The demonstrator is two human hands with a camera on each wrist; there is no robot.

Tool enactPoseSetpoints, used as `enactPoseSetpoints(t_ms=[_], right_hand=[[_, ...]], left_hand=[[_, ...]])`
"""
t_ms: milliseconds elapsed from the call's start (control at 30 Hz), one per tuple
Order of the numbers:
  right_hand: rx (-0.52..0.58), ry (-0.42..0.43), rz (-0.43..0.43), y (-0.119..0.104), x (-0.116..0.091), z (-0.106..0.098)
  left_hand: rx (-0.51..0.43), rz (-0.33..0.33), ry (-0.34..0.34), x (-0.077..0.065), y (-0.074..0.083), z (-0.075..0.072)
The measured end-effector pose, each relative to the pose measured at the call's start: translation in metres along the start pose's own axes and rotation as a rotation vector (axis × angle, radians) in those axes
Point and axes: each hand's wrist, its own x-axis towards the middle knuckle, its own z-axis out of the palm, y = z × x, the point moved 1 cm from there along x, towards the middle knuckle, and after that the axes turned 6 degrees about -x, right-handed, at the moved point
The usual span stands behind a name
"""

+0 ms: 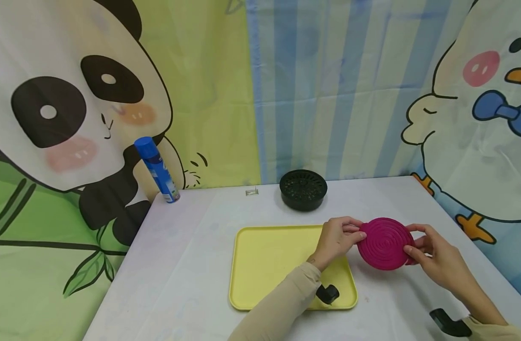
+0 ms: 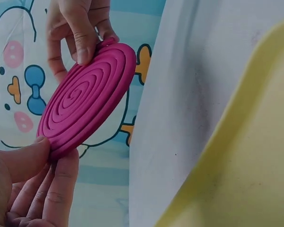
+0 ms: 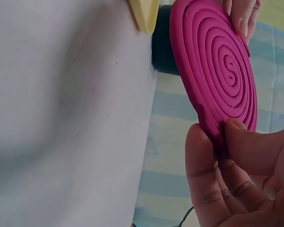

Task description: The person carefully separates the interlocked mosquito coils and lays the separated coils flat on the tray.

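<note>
Bridging left fingers, right fingers: pink coil.

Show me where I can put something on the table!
Bare table lies left of the yellow tray, up toward the blue can. Another patch is behind the pink coil, right of the black round container. The tray's left side looks bare too. It's crowded where the left hand and right hand hold the coil, and where a sleeve crosses the tray.
</note>
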Motion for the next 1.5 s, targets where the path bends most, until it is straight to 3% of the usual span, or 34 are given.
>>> enactPoseSetpoints(t_ms=[167, 367, 567, 733, 933, 1267, 1500], right_hand=[[0.044, 0.010, 0.065, -0.003, 0.002, 0.000], [0.129, 0.065, 0.126, -0.008, 0.006, 0.004], [0.203, 0.099, 0.163, -0.014, 0.009, 0.007], [0.146, 0.132, 0.180, -0.015, 0.010, 0.006], [0.033, 0.193, 0.169, -0.016, 0.011, 0.001], [0.018, 0.281, 0.118, -0.021, 0.011, 0.001], [0.013, 0.294, 0.117, -0.023, 0.012, 0.000]], left_hand=[[-0.115, -0.017, 0.004, 0.002, -0.001, -0.001], [-0.242, -0.081, -0.004, 0.001, -0.003, -0.001], [-0.261, -0.107, 0.033, 0.002, -0.004, -0.001], [-0.222, -0.114, 0.061, 0.003, -0.003, -0.004], [-0.209, -0.116, 0.038, 0.003, -0.001, -0.008], [-0.348, -0.175, 0.031, 0.008, -0.001, -0.013], [-0.419, -0.218, 0.004, 0.011, -0.004, -0.017]])
